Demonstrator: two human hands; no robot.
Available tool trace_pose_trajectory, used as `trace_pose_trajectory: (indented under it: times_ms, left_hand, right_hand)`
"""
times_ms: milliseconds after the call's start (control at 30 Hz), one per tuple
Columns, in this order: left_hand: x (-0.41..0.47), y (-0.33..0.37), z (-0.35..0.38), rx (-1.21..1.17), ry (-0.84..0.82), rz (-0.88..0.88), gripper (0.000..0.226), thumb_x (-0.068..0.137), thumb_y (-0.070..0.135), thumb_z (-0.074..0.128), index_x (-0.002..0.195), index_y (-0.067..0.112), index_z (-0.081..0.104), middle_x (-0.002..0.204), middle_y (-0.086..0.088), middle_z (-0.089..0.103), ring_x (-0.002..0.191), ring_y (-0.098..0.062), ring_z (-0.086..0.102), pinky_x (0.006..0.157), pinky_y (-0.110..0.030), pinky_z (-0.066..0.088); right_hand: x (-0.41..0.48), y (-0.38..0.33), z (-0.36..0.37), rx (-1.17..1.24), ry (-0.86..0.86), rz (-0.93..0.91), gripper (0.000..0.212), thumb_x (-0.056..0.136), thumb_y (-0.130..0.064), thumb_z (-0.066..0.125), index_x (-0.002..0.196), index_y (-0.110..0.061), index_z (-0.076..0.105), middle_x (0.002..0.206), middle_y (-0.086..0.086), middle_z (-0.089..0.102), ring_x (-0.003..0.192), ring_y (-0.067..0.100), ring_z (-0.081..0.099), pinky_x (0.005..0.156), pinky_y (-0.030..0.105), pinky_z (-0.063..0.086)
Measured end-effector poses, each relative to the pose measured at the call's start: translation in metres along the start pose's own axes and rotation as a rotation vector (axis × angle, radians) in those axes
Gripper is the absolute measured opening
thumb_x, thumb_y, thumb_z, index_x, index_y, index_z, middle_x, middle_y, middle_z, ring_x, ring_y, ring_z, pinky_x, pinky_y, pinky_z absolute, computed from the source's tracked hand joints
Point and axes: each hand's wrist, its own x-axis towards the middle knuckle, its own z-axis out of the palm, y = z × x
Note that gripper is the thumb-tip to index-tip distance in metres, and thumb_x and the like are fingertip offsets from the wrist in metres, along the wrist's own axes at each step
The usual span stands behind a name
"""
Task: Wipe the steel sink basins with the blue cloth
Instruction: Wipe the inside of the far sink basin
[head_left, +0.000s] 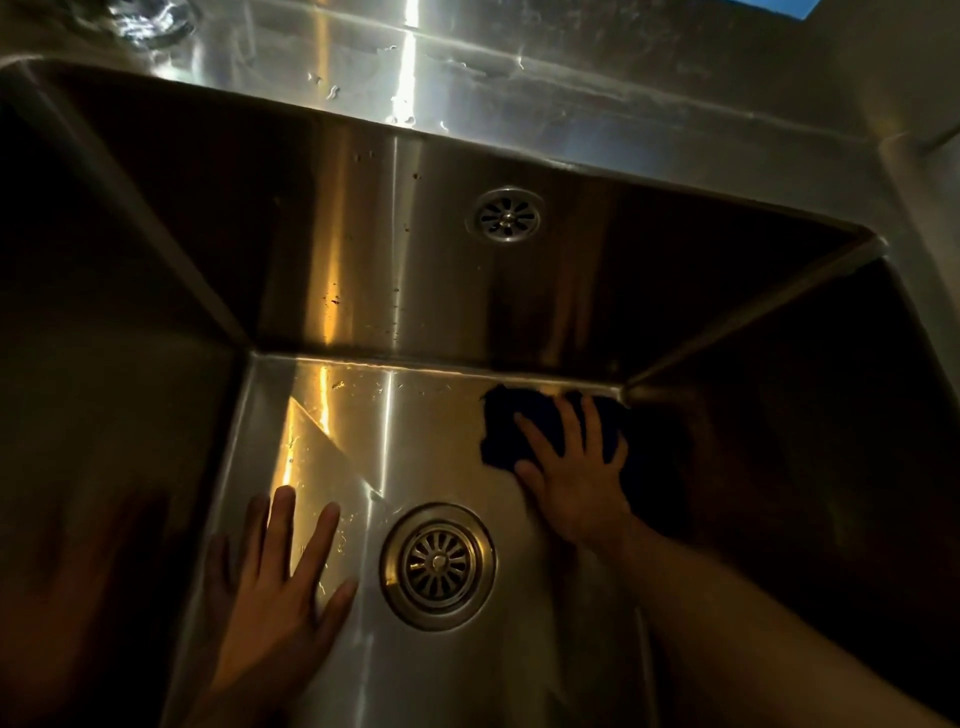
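Sink basin (322, 249) – brushed steel, glossy w/ streaky glare; drain strainer (437, 566) polished metal; cloth (501, 431) dark, matt fabric.

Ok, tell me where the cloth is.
In the head view, the blue cloth lies in the far right corner of the basin, under the right hand, beyond the drain.

Basin floor (415, 431) open by the drain (438, 566); right wall (779, 441) seemingly hems cloth (501, 431)

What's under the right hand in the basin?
The blue cloth, pressed flat by the right hand onto the basin floor near the far right corner. The steel beneath the cloth is covered, so its state cannot be seen.
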Motion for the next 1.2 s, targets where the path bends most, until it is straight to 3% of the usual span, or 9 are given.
trace_pose_trajectory:
  times_ms: [167, 267, 367, 533, 667, 767, 900, 1000, 1200]
  left_hand:
    - [-0.001, -0.001, 0.000, 0.020, 0.006, 0.003, 0.072, 0.084, 0.071, 0.018, 0.148, 0.038, 0.021, 0.162, -0.007, 0.005, 0.148, -0.030, 0.002, 0.112, -0.064, 0.013]
    - [0.000, 0.001, -0.001, 0.004, 0.012, 0.011, 0.072, 0.085, 0.071, 0.017, 0.148, 0.038, 0.021, 0.162, -0.007, 0.004, 0.149, -0.030, 0.001, 0.111, -0.065, 0.014]
    - [0.000, 0.002, -0.002, -0.049, 0.019, 0.014, 0.072, 0.085, 0.072, 0.016, 0.148, 0.038, 0.022, 0.162, -0.005, 0.002, 0.149, -0.029, -0.001, 0.110, -0.067, 0.015]
    - [0.000, 0.004, -0.006, -0.074, 0.004, 0.009, 0.073, 0.084, 0.072, 0.014, 0.147, 0.036, 0.025, 0.161, -0.008, 0.004, 0.149, -0.029, -0.003, 0.108, -0.068, 0.020]
    - [-0.001, 0.004, -0.006, -0.059, 0.002, 0.007, 0.073, 0.084, 0.072, 0.013, 0.148, 0.037, 0.023, 0.162, -0.007, 0.002, 0.149, -0.028, -0.004, 0.109, -0.068, 0.016]
    - [-0.002, 0.004, -0.006, -0.048, 0.002, -0.002, 0.073, 0.084, 0.071, 0.013, 0.148, 0.036, 0.024, 0.162, -0.006, 0.002, 0.149, -0.027, -0.004, 0.111, -0.066, 0.012]
    - [-0.001, 0.005, -0.009, -0.071, -0.002, 0.005, 0.075, 0.084, 0.072, 0.012, 0.147, 0.034, 0.027, 0.161, -0.008, 0.004, 0.149, -0.028, -0.004, 0.111, -0.067, 0.012]
    - [-0.001, 0.005, -0.009, -0.062, -0.004, 0.010, 0.075, 0.084, 0.072, 0.012, 0.147, 0.033, 0.028, 0.161, -0.009, 0.006, 0.149, -0.029, -0.002, 0.111, -0.066, 0.011]
    - [-0.002, 0.004, -0.009, -0.044, -0.008, 0.014, 0.075, 0.085, 0.071, 0.013, 0.145, 0.031, 0.033, 0.161, -0.011, 0.010, 0.148, -0.032, 0.003, 0.111, -0.062, 0.008]
  right_hand:
    - [0.041, -0.001, -0.003, -0.030, 0.093, 0.075, 0.052, 0.095, -0.059, 0.021, 0.143, -0.040, 0.026, 0.153, 0.012, 0.022, 0.139, 0.033, 0.006, 0.104, 0.070, 0.013]
    - [0.037, 0.000, -0.004, -0.028, 0.102, 0.059, 0.055, 0.092, -0.061, 0.018, 0.142, -0.040, 0.026, 0.152, 0.012, 0.025, 0.139, 0.034, 0.008, 0.103, 0.070, 0.014]
    - [0.030, 0.003, -0.007, -0.028, 0.065, 0.014, 0.062, 0.088, -0.067, 0.008, 0.145, -0.044, 0.014, 0.158, 0.008, 0.012, 0.143, 0.030, -0.005, 0.107, 0.068, 0.005]
    - [-0.014, -0.001, -0.003, -0.022, -0.062, -0.075, 0.072, 0.080, -0.079, -0.002, 0.145, -0.048, -0.010, 0.157, -0.003, -0.029, 0.136, 0.022, -0.040, 0.106, 0.060, -0.020]
    - [-0.077, -0.008, 0.002, -0.040, -0.167, -0.178, 0.069, 0.086, -0.076, 0.006, 0.142, -0.048, -0.023, 0.152, 0.002, -0.039, 0.135, 0.026, -0.042, 0.104, 0.060, -0.027]
    - [-0.138, -0.014, 0.012, -0.118, -0.129, -0.315, 0.069, 0.091, -0.070, 0.015, 0.151, -0.038, 0.001, 0.161, 0.013, -0.006, 0.145, 0.034, -0.011, 0.107, 0.065, -0.002]
    - [-0.206, -0.007, 0.029, -0.217, -0.057, -0.534, 0.060, 0.093, -0.066, 0.025, 0.146, -0.038, 0.029, 0.153, 0.011, 0.029, 0.140, 0.036, 0.020, 0.096, 0.061, 0.032]
    - [-0.227, 0.000, 0.034, -0.308, -0.041, -0.623, 0.048, 0.099, -0.054, 0.034, 0.146, -0.043, 0.029, 0.152, 0.006, 0.031, 0.139, 0.034, 0.024, 0.090, 0.064, 0.047]
    - [-0.222, -0.002, 0.027, -0.347, -0.045, -0.615, 0.047, 0.100, -0.054, 0.028, 0.146, -0.047, 0.026, 0.153, 0.001, 0.032, 0.140, 0.032, 0.023, 0.085, 0.062, 0.049]
